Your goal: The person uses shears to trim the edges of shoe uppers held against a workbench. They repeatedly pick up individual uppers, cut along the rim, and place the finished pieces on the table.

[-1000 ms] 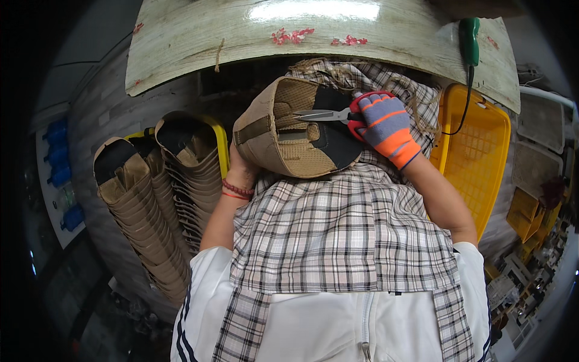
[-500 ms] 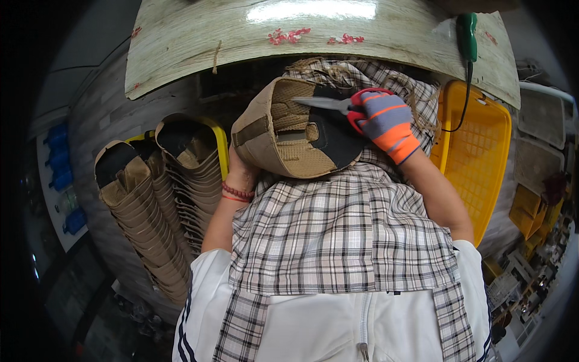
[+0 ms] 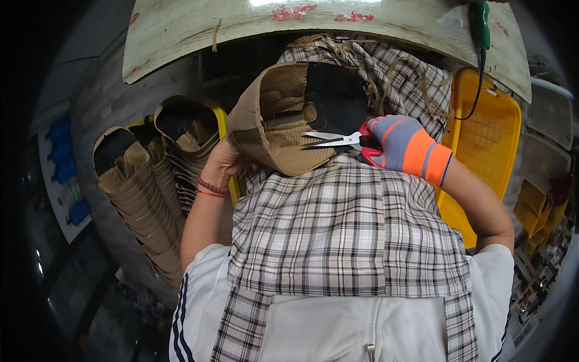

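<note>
A tan fabric piece (image 3: 247,114) with a mesh-textured inner face and a black panel lies curled over my lap; I cannot tell its exact kind. At its left side my left hand (image 3: 228,159) grips it, with most fingers hidden behind the fabric. My right hand (image 3: 395,145), in a grey and orange glove, is closed on red-handled scissors (image 3: 344,141). The blades are slightly apart, and their tips point left over the lower inner face of the piece. Whether they touch the fabric is unclear.
Nested stacks of similar tan pieces (image 3: 142,205) stand at the left by a yellow container. A yellow basket (image 3: 485,133) is at the right. Ahead is a pale wooden table (image 3: 253,24) carrying a green-handled corded tool (image 3: 479,27). Plaid cloth (image 3: 416,90) with loose cords hangs below its edge.
The scissors have moved from the upper part of the piece to its lower inner face, and their blades have opened a little. My left hand has shifted slightly up and left.
</note>
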Motion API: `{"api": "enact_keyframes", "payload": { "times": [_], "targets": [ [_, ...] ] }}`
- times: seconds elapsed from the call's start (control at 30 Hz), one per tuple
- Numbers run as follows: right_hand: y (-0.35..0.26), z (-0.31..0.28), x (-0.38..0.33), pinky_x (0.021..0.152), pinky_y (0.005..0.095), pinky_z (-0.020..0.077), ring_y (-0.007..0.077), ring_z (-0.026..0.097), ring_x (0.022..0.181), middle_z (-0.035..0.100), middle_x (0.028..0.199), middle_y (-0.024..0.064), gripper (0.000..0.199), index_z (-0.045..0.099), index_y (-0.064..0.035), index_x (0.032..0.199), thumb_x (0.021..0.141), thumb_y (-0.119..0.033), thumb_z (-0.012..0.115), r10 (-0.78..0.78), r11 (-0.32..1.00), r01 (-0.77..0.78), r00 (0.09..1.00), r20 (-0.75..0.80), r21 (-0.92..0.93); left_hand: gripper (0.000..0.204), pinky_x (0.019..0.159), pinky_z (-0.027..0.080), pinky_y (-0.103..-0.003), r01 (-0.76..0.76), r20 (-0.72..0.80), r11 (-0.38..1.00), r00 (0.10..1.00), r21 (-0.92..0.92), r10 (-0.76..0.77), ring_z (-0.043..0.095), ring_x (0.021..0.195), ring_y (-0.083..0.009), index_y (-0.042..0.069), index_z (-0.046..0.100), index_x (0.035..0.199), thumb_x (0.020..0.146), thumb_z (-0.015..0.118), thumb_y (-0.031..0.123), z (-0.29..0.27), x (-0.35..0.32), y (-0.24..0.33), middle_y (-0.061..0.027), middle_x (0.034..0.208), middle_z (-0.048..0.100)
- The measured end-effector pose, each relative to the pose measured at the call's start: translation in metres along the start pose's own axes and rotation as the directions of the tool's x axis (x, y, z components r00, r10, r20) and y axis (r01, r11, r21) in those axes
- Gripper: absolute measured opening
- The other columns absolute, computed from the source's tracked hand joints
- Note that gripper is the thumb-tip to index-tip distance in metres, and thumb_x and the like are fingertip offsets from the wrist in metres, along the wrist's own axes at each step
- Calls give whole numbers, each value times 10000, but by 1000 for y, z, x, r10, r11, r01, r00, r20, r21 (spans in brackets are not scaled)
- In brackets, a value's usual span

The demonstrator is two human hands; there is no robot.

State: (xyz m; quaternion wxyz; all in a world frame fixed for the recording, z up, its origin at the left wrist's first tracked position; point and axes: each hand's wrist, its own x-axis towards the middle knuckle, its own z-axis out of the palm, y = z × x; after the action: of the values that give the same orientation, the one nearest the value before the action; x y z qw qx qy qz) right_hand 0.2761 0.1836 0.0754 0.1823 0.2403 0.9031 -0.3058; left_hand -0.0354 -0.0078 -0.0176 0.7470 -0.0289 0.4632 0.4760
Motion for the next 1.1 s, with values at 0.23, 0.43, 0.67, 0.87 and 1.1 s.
{"api": "enact_keyframes", "payload": {
  "times": [0.23, 0.43, 0.67, 0.87, 1.1],
  "targets": [
    [-9, 4, 13, 692, 374, 538, 290, 671, 789, 691, 836, 106, 315, 689, -69, 957, 766, -316, 730, -80, 996, 77, 996, -49, -46, 524, 766, 577, -238, -71, -95, 995, 992, 67, 77, 625, 886, -102, 81, 626, 1156, 688, 802, -74, 18, -6, -6, -20, 1037, 590],
    [-3, 8, 10, 666, 371, 536, 281, 673, 770, 692, 818, 98, 257, 685, -84, 918, 768, -288, 725, -94, 987, 74, 986, -139, -143, 533, 767, 566, -235, -75, -89, 995, 993, 60, 80, 609, 902, -113, 89, 624, 1164, 690, 795, -83, 13, -5, -10, -8, 1018, 580],
    [-4, -10, 0, 742, 379, 523, 289, 662, 833, 691, 862, 97, 274, 679, -84, 936, 779, -305, 718, 40, 993, -60, 982, -185, -105, 531, 799, 536, -246, -76, -104, 996, 991, 44, 81, 609, 902, -125, 69, 633, 1157, 678, 803, -84, 15, -5, -13, 6, 1001, 590],
    [-6, -10, 22, 756, 365, 514, 283, 651, 858, 681, 886, 98, 279, 687, -87, 931, 733, -269, 761, -131, 976, 57, 922, -363, -209, 416, 855, 539, -277, -34, -144, 999, 989, 16, 36, 663, 930, -179, 7, 657, 1125, 730, 770, -62, -4, -2, -22, -65, 1033, 690],
    [-30, 1, 53, 730, 381, 485, 276, 637, 813, 652, 824, 90, 281, 662, -111, 929, 742, -299, 757, -222, 962, 163, 934, -282, -218, 329, 869, 580, -361, -18, -145, 992, 989, -127, 0, 680, 913, -203, -19, 643, 1112, 800, 748, 0, -16, -2, -25, -124, 1047, 678]
  ]
}}
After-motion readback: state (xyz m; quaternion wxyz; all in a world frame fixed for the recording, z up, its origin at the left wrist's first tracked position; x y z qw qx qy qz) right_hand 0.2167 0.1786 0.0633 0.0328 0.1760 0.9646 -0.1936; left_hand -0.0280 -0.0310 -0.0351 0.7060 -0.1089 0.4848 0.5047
